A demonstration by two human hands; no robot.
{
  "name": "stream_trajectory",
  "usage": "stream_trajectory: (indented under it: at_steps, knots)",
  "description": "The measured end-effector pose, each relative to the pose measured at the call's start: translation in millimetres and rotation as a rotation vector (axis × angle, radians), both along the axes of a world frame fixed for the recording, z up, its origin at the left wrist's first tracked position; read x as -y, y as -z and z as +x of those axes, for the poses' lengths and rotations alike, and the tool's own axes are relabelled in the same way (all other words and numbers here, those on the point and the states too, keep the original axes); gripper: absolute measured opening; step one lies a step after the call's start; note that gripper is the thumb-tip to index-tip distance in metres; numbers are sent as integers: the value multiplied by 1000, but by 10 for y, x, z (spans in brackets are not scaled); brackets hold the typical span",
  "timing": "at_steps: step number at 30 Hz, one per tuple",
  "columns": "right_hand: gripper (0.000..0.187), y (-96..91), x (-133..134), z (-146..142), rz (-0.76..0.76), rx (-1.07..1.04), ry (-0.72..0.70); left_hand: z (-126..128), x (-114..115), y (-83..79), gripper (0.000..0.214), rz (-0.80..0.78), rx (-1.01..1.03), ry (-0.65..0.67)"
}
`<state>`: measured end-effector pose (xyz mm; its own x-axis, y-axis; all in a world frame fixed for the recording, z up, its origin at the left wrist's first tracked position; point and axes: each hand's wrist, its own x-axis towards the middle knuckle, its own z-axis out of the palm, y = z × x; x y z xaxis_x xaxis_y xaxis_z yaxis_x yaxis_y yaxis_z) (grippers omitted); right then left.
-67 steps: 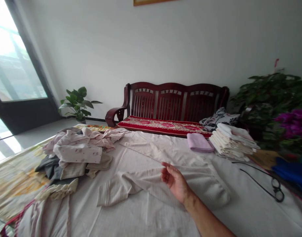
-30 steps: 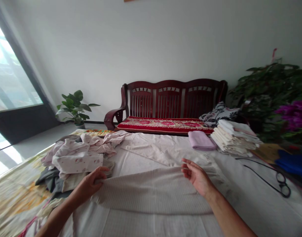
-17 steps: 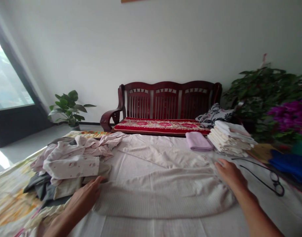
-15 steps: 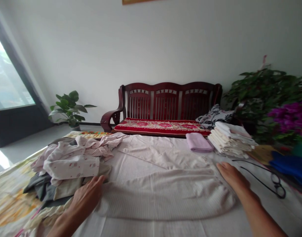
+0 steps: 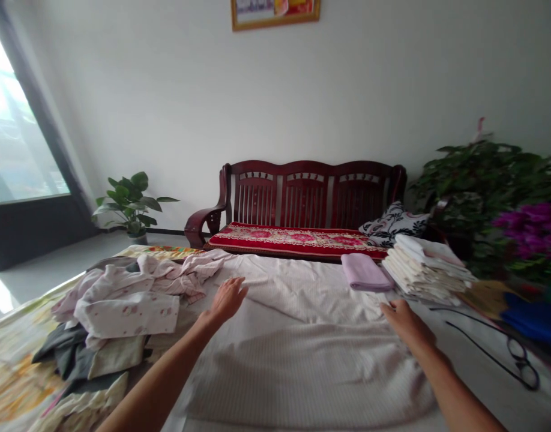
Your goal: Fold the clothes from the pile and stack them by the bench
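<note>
Pale trousers point(image 5: 311, 366) are lying before the bench point(image 5: 305, 192); you are apparently aligning them, left hand point(image 5: 228, 300) and right hand point(image 5: 408, 327) half-curling at opposite ends, grip unclear; the next move is probably needing even tension.

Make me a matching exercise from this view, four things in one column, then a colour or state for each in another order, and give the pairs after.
1. ribbed garment
2. small folded cloth
3. eyeglasses
4. cushion

A. plain lilac
B. white with a black pattern
C. pale, spread out and creased
D. dark-framed, temples unfolded

Pairs: 1-C, 2-A, 3-D, 4-B
</note>
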<state>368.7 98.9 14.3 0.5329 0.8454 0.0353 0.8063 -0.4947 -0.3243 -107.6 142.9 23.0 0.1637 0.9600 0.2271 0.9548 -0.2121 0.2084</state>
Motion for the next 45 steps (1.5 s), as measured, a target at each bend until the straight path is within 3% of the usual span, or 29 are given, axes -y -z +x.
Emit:
stream_trajectory:
  at_steps: [7, 13, 19, 23, 25, 29, 31, 33, 37, 45]
  knots:
    - [51, -153, 24, -103, 50, 98, 6, 45, -399, 265, 53, -77, -149, -101]
    - [49, 126, 42, 47, 21, 183, -15, -32, -488, 492, 62, -89, -180, -195]
    - [47, 149, 123, -71, 111, 475, 0, -37, -479, 434, 61, -91, -192, -207]
    - [50, 93, 218, -393, 205, 567, -193, 266, -292, 248, 59, -47, -165, -279]
    - [53, 110, 291, -630, 188, 532, -318, 560, -73, 162, 55, 13, -139, -151]
    - [58, 244, 495, -1051, 182, 473, -535, 1141, 550, 151, 52, 47, -60, 375]
    - [59, 337, 601, -1140, 158, 457, -604, 1292, 826, 225, 58, 5, -48, 582]
    - [60, 420, 685, -1127, 127, 449, -637, 1328, 1005, 309, 65, -47, -39, 700]
    - [63, 507, 768, -902, 91, 482, -597, 1197, 1137, 388, 70, -107, -55, 770]
    - [58, 481, 921, -329, 26, 527, -330, 728, 1295, 366, 69, -97, -121, 731]
